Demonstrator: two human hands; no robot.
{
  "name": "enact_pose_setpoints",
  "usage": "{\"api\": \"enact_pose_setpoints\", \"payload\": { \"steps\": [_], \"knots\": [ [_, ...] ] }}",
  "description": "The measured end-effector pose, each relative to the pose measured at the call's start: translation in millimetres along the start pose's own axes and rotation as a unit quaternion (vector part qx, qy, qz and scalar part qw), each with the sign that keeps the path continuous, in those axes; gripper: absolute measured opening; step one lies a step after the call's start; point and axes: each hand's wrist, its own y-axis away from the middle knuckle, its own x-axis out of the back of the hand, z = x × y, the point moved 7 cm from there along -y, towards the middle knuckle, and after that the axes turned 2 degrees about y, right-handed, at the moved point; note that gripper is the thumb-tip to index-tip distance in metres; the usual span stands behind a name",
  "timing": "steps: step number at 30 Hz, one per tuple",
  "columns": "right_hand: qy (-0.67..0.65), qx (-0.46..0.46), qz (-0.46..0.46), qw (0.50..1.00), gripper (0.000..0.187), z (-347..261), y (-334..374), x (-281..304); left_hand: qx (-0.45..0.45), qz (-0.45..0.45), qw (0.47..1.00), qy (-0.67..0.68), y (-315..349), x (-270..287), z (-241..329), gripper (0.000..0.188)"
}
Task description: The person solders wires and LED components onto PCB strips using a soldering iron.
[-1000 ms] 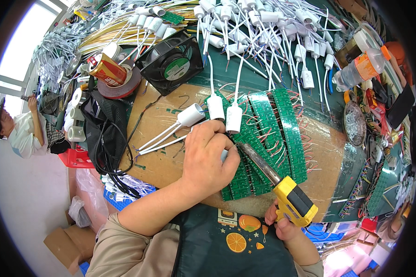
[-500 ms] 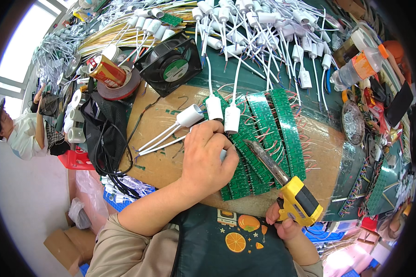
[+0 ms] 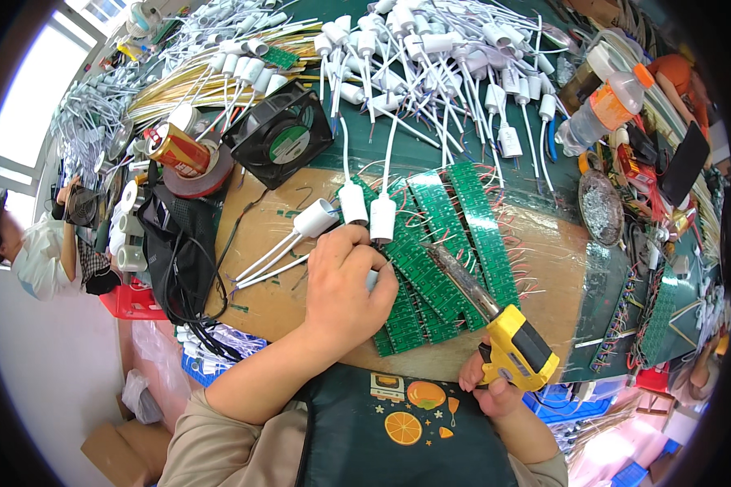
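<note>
My left hand [image 3: 348, 280] is closed over the brown work board, its fingers curled round a white cylinder [image 3: 372, 281] that shows only in part between thumb and fingers. In my right hand [image 3: 491, 383] is a yellow and black soldering gun [image 3: 521, 351]. Its dark tip points up and left, over green circuit boards [image 3: 439, 280] fitted with red and white wires. Just beyond my left fingers lie two white lamp holders with cables, one lamp holder [image 3: 352, 203] beside another lamp holder [image 3: 382, 217]. A third lamp holder [image 3: 315, 217] lies tilted to the left.
A black fan [image 3: 280, 138] and a red-gold can [image 3: 179, 150] stand at the back left. Heaped white lamp holders [image 3: 430, 49] cover the far table. At right are a plastic bottle [image 3: 605, 109] and a round dish [image 3: 601, 207]. Another person [image 3: 45, 243] is at far left.
The whole view has shifted, so the table things appear farther left. The soldering gun has moved slightly right relative to the circuit boards. My left hand keeps its grip and place.
</note>
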Motion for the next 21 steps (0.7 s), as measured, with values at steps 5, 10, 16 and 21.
{"api": "enact_pose_setpoints", "payload": {
  "steps": [5, 10, 16, 21],
  "knots": [
    [-0.026, 0.034, 0.025, 0.999, 0.046, -11, 5, 1, -0.013, -0.037, 0.999, 0.008, 5, 6, 10, 0.027],
    [0.060, 0.075, -0.026, 0.995, 0.040, -28, -3, 4, 0.088, -0.163, 0.982, -0.033, 23, 16, -4, 0.051],
    [0.045, 0.089, 0.019, 0.995, 0.034, -30, -5, 14, -0.157, -0.162, 0.959, -0.171, -7, 34, 40, 0.040],
    [0.066, 0.092, 0.041, 0.993, 0.060, -17, -1, 27, -0.346, -0.200, 0.878, -0.264, -43, 23, 81, 0.028]
  ]
}}
